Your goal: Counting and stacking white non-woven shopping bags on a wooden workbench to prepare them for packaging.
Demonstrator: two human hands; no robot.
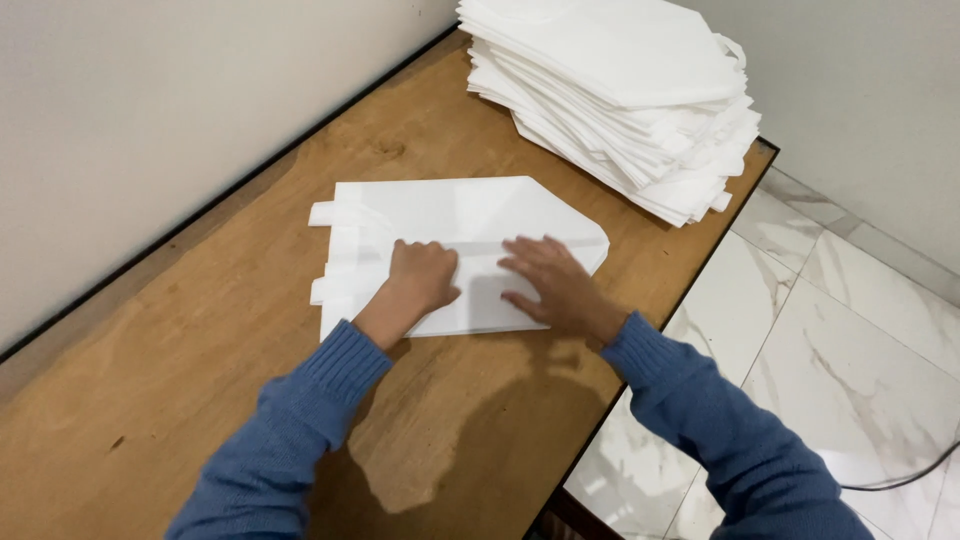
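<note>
A flat white fabric bag (450, 215) lies on the wooden table (200, 330), partly folded, with two far corners turned in and its handles at the left. My left hand (420, 278) is curled into a loose fist and presses on the bag's near fold. My right hand (548, 280) lies flat beside it, fingers spread, pressing the same fold. Both arms wear blue knitted sleeves.
A tall pile of several white folded bags (620, 90) sits at the table's far right corner. Pale walls border the table on the left and back. The table's right edge (690, 290) drops to a marble tile floor (850, 340) with a dark cable (905, 480).
</note>
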